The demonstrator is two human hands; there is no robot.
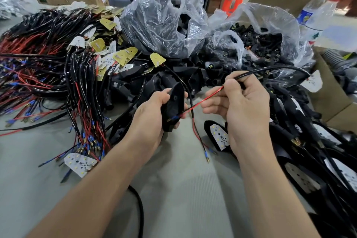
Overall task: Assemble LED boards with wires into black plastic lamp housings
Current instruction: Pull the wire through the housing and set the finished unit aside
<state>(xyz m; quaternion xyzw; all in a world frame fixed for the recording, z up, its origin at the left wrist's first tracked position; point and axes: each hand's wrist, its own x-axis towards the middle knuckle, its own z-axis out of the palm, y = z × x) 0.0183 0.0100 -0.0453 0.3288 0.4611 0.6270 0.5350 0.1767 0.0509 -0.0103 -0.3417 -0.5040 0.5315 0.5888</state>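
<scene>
My left hand [152,114] grips a black plastic lamp housing [173,106] upright over the grey table. My right hand [243,106] pinches a black-sheathed cable [257,73] whose red wire [204,100] runs down to the housing's lower end, where a blue terminal shows. The cable arcs right to a white LED board [313,83] hanging at the far right. A second wire pair [201,139] dangles below the housing. A housing fitted with a white LED board [220,136] lies just under my right hand.
A big heap of wired LED boards [81,60] fills the left. Clear bags of black housings [164,23] and connectors [258,44] stand behind. Finished lamps [309,164] pile at the right. A loose LED board [80,164] lies near my left forearm. A water bottle [314,13] stands far right.
</scene>
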